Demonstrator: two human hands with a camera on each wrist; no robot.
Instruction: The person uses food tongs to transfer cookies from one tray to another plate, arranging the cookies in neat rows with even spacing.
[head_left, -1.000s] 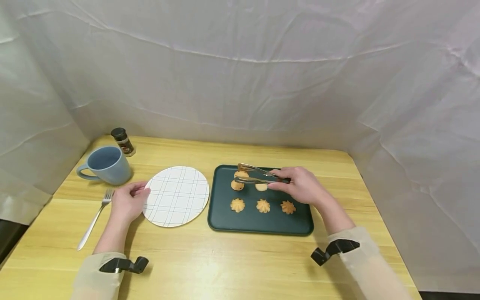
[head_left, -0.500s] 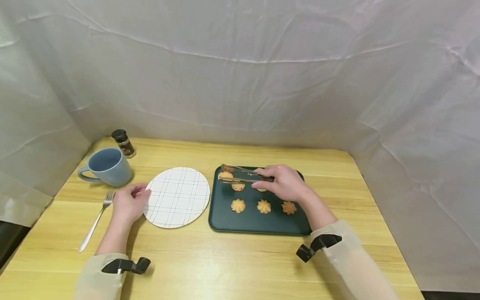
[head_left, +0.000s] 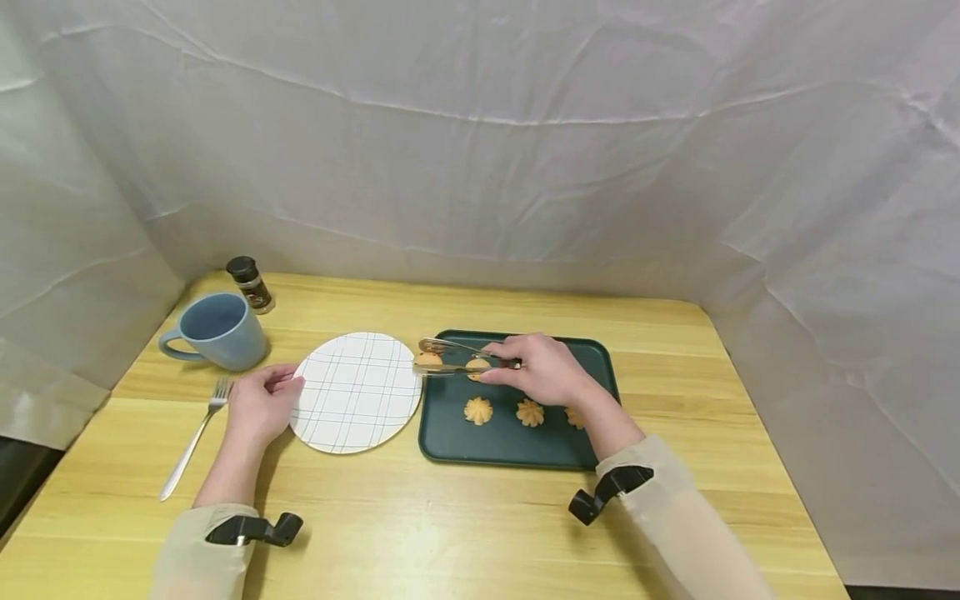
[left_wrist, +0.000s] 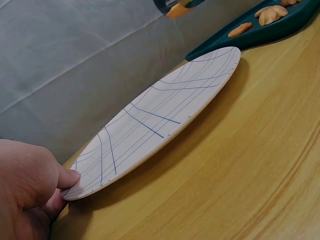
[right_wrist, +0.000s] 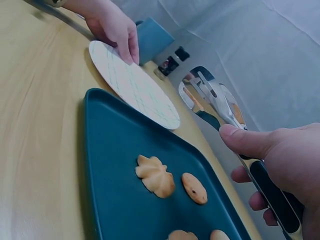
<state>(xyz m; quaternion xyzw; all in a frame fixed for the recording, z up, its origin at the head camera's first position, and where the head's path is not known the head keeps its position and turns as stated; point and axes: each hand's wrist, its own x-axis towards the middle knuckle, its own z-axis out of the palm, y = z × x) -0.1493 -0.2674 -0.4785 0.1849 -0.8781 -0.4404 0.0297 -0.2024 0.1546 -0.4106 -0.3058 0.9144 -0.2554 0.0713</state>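
Observation:
My left hand [head_left: 258, 406] pinches the left rim of a round white plate [head_left: 352, 400] with thin grid lines; its thumb lies on top in the left wrist view. My right hand [head_left: 546, 372] grips metal tongs [right_wrist: 217, 100] with dark handle parts. Between the tong ends is a round cookie [head_left: 428, 359], held above the gap between the plate and a dark green tray [head_left: 502, 448]. On the tray lie star-shaped cookies [head_left: 477, 411] and a round, dotted cookie [right_wrist: 194, 188]. My right hand and forearm cover part of the tray.
A blue mug [head_left: 225, 337] stands at the back left, with a black-capped spice jar [head_left: 252, 287] behind it. A fork [head_left: 191, 446] lies left of my left hand. Pale cloth [head_left: 480, 167] hangs behind the wooden table [head_left: 420, 533].
My right hand has moved left with the tongs, carrying the cookie from the tray's back row to its left edge by the plate. My left hand stays at the plate rim.

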